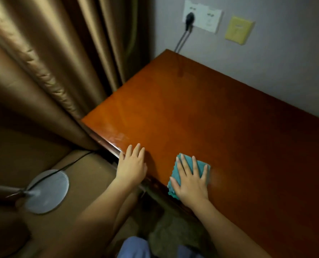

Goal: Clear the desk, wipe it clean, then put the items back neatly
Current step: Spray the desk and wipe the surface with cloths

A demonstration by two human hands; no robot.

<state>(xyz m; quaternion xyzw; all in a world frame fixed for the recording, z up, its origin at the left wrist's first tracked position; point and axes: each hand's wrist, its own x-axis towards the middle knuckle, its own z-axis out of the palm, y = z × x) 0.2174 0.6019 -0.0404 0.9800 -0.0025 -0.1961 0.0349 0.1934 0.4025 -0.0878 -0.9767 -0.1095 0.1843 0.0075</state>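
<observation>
Right hand (189,180) presses flat on the teal cloth (183,165); left hand (131,164) rests flat, empty, bracing the worktop (201,112). Best wipe in overlapping strokes toward the far edge.

Folded teal cloth (181,165) flat on desk (201,112)

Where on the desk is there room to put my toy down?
The desk is bare from the curtain side to the wall with the socket. Only the near edge is taken: the left hand rests flat there, and the right hand presses the teal cloth.
</observation>
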